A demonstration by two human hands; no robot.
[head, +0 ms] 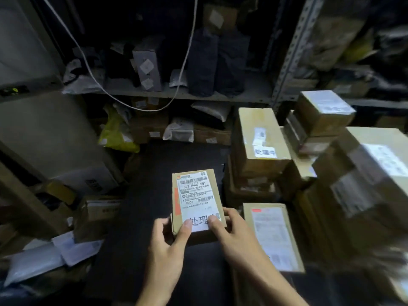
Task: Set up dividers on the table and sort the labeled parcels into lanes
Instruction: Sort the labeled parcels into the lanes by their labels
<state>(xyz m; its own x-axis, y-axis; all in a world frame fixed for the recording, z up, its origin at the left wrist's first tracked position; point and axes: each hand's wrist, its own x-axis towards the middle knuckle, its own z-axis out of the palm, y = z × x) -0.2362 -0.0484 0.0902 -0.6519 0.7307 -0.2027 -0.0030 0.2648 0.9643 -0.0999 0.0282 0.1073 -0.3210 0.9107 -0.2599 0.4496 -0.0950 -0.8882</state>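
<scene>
Both the left hand [167, 241] and right hand [234, 235] pinch the small cardboard parcel [194, 195] by its near end, left of the stacked boxes [260, 140]; it looks stiff and light.

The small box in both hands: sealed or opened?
Cannot tell. The small box faces label-side up, gripped by the left hand and right hand; no flap stands lifted, but the seams are hidden.

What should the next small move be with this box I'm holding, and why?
Probably carry the small box right and set it with the stacked cartons. Both hands, left hand and right hand, already have a grip on its near end, thumbs pressing its white sticker, and one carton there bears a similar sticker. No dividers are visible, so the lane is a guess.
</scene>
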